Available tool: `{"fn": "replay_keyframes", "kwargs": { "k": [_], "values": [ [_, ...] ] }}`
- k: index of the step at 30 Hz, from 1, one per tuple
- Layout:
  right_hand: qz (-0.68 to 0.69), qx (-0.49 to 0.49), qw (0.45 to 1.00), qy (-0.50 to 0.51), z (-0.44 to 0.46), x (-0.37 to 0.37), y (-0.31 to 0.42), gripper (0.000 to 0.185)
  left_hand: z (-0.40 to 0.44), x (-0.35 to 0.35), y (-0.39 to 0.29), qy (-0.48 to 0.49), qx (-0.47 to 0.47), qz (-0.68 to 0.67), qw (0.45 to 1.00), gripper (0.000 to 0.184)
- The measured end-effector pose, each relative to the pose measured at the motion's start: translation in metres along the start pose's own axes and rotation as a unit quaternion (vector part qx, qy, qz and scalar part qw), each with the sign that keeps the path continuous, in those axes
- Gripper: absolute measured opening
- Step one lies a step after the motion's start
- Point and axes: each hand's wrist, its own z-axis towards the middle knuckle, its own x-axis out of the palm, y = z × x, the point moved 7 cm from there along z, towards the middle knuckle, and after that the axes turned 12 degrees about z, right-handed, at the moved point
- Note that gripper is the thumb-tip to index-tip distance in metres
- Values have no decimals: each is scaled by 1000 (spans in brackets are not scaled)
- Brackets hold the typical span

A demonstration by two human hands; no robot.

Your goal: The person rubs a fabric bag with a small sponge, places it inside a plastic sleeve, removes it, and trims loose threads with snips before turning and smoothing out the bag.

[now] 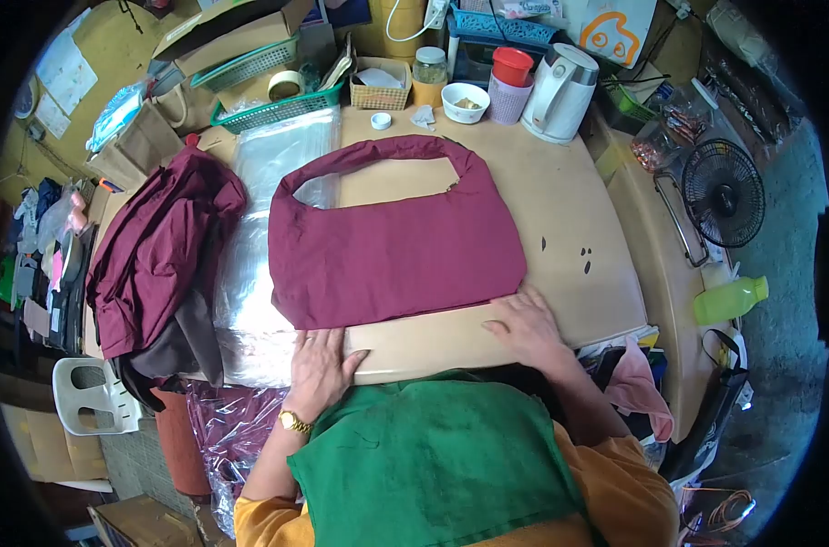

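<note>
A maroon fabric bag [396, 255] lies flat on the tan table [579, 210], its loop handle toward the back. My left hand [320, 366] rests palm down at the bag's lower left corner, fingers spread, fingertips by the bottom edge. At the lower right corner my right hand [526, 325] lies flat, fingers apart, with its fingertips touching the bag's edge. Clear plastic sheets [250, 264] lie partly under the bag's left side. Left of them is a heap of maroon and dark fabric [164, 246].
Along the back stand a green basket [278, 102], a jar [430, 68], a white bowl [465, 102], a red-lidded container [511, 77] and a white kettle [560, 91]. A black fan [723, 193] and green bottle [729, 301] are at the right.
</note>
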Motion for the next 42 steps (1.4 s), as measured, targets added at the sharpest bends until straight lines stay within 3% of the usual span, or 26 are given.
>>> {"fn": "replay_keyframes", "kwargs": {
  "k": [3,4,6,7,8,9,10,11,12,13,15,16,17,19,21,23,25,26,27,28,29,30,31,33,35,42],
  "values": [
    [-43,-44,993,-102,-10,-27,-26,38,-19,-25,25,-91,4,-30,995,39],
    [-47,-45,992,-106,-13,-31,-36,38,-25,-34,45,-71,-87,-116,987,31],
    [208,226,943,-132,-29,-32,-90,33,-47,-17,88,-98,-207,-282,932,26],
    [205,229,942,-137,-26,-36,-88,33,-54,3,109,-142,-234,-361,892,29],
    [378,300,867,-126,-22,-27,-91,30,-51,7,112,-73,-281,-442,849,37],
    [537,356,757,-111,-18,-15,-86,28,-44,1,108,-72,-275,-443,850,37],
    [536,356,756,-117,-9,-17,-75,28,-37,6,101,-29,-287,-536,793,42],
    [612,374,687,-110,-1,-10,-62,29,-29,11,93,14,-296,-620,726,47],
    [682,388,611,-101,6,-4,-52,36,-19,16,90,13,-281,-649,707,55],
    [682,388,612,-102,12,4,-55,36,-7,16,87,13,-280,-650,707,55],
    [715,279,619,-169,28,12,-65,41,5,25,85,20,-338,-655,675,48],
    [716,280,618,-166,26,13,-65,41,14,32,90,13,-275,-673,687,39],
    [691,280,643,-175,24,11,-68,39,9,44,95,12,-279,-671,687,39],
    [668,277,669,-173,22,13,-70,37,5,44,87,-20,-312,-729,609,31],
    [637,289,691,-182,12,21,-73,42,-7,57,84,-18,-360,-736,573,30],
    [632,280,701,-173,8,13,-68,46,-7,40,83,-18,-351,-712,608,33],
    [367,238,865,-246,5,-20,-68,48,-25,-1,106,-34,-329,-478,814,36],
    [369,233,866,-244,12,-24,-62,48,-32,-26,116,-131,-331,-392,849,34],
    [258,191,894,-311,12,-44,-44,47,-31,-58,105,-214,-320,-345,856,26],
    [143,148,906,-370,9,-60,-20,47,-20,-77,82,-226,-271,-345,870,15],
    [133,82,937,-311,28,-60,8,45,0,-100,40,-214,-173,-302,913,15],
    [123,13,960,-253,53,-54,35,43,22,-106,3,-194,-44,-250,948,34],
    [76,-9,974,-213,74,-41,52,45,40,-99,-30,-109,-4,-140,984,48],
    [-1,1,995,-100,102,-8,56,52,67,-62,-42,-90,20,-44,995,58],
    [-20,15,998,-59,112,23,26,59,86,-20,-17,-62,-29,27,997,60],
    [-50,12,997,-63,112,29,16,64,95,4,16,-43,-78,40,995,65]
  ]
}}
